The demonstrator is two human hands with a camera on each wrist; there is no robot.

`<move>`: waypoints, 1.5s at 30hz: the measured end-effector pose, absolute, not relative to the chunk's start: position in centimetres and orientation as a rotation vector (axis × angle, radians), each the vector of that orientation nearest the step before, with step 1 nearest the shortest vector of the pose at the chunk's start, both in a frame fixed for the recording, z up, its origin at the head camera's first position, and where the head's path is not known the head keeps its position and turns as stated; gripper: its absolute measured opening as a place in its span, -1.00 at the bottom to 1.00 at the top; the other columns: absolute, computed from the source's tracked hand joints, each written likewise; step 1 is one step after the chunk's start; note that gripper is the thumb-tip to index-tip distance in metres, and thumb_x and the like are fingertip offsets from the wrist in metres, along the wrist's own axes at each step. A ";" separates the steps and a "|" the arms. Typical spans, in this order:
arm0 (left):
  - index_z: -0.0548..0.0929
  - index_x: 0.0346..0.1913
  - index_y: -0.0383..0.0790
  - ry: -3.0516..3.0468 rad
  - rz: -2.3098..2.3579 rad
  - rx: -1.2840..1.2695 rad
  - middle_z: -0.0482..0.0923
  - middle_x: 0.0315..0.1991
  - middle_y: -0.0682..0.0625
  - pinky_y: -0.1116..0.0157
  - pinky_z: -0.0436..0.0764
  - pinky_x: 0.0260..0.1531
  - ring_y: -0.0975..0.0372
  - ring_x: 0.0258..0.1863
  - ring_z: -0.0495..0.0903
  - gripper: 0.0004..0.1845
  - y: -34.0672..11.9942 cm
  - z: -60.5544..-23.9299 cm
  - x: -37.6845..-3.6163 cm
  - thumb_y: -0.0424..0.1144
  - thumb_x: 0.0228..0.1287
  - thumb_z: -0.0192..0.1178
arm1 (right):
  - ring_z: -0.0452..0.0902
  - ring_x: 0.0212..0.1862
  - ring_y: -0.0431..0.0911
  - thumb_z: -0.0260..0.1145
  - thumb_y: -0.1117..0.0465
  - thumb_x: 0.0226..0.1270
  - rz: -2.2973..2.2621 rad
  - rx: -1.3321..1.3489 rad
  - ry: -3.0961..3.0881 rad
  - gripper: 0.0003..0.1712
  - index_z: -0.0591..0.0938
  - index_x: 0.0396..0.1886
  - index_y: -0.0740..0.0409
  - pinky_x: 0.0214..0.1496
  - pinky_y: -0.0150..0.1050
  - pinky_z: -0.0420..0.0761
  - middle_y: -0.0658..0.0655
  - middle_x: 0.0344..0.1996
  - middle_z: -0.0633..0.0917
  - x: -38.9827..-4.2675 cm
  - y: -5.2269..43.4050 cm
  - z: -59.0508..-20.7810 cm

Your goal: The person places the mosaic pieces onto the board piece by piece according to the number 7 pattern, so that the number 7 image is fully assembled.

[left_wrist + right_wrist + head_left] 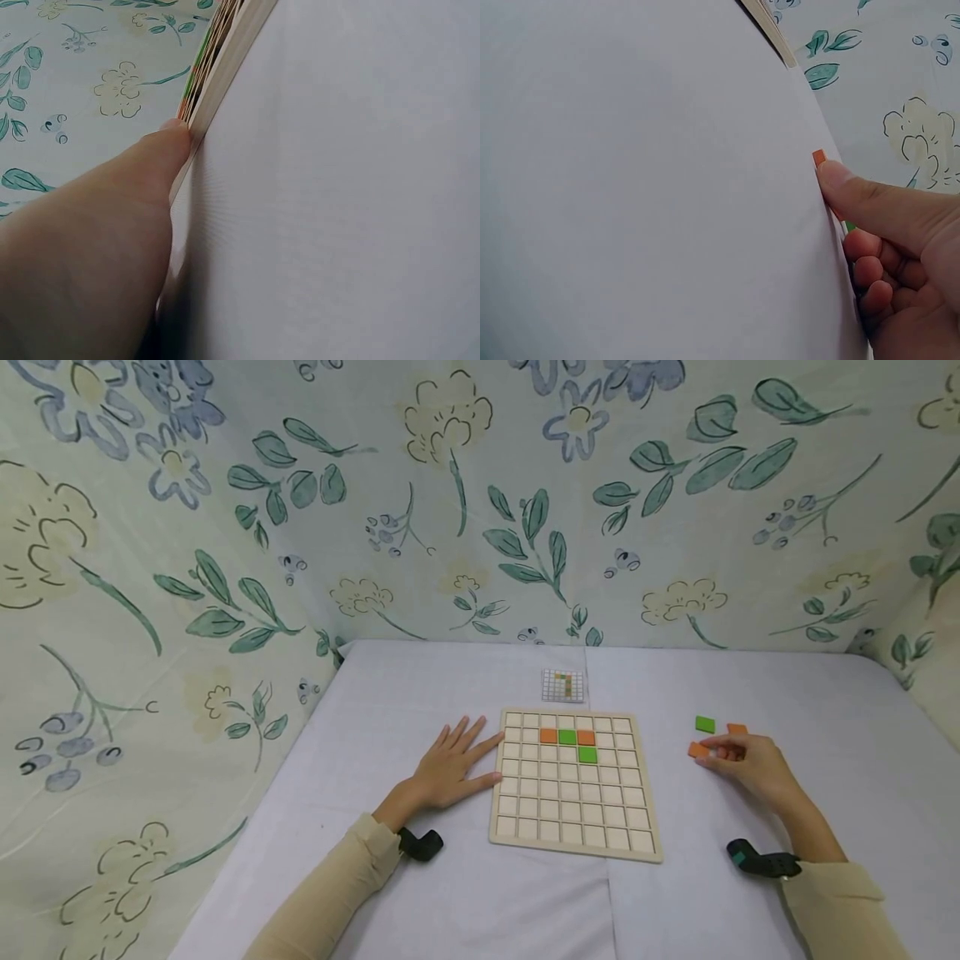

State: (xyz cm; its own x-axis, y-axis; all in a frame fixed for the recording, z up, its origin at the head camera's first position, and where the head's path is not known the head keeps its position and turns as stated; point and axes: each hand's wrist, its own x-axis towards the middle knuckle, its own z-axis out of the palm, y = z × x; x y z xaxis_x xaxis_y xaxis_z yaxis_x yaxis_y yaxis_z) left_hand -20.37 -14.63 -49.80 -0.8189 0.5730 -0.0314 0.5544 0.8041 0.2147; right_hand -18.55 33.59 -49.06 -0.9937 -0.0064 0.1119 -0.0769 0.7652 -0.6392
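Note:
A wooden grid board (573, 827) lies on the white table. Its upper rows hold two orange tiles (548, 736) and two green tiles (567, 737). My left hand (453, 766) lies flat and open beside the board, and its thumb (161, 161) touches the board's left edge (225, 67). To the right of the board, my right hand (738, 760) has curled fingers and pinches a loose orange tile (698, 749) on the table. The thumb tip rests against that orange tile (819, 157). Just beyond the hand lie a green tile (705, 724) and another orange tile (737, 729).
A small pattern card (563, 685) lies behind the board. Floral fabric walls (465, 510) close in the table at the back and on both sides. A white cloth (390, 693) covers the table.

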 end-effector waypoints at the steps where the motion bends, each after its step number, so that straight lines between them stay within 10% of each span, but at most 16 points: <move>1: -0.05 0.61 0.22 2.894 0.301 0.905 -0.27 0.62 -0.06 -0.09 -0.28 0.47 -0.05 0.57 -0.33 -0.21 -14.6 -49.8 -20.3 0.42 0.44 -0.25 | 0.30 -0.38 -0.09 0.48 0.37 0.19 1.036 0.074 -2.854 -0.62 0.66 -0.05 0.52 -0.51 -0.38 0.32 0.11 -0.45 0.49 -18.6 33.6 -49.1; 45: -0.07 0.61 0.23 2.895 0.292 0.902 -0.29 0.62 -0.05 -0.08 -0.30 0.47 -0.05 0.57 -0.34 -0.20 -14.7 -50.0 -20.6 0.43 0.43 -0.26 | 0.38 -0.42 -0.10 0.51 0.33 0.19 1.139 0.304 -2.696 -0.71 0.72 -0.11 0.35 -0.54 -0.38 0.36 0.11 -0.47 0.48 -17.2 28.5 -44.6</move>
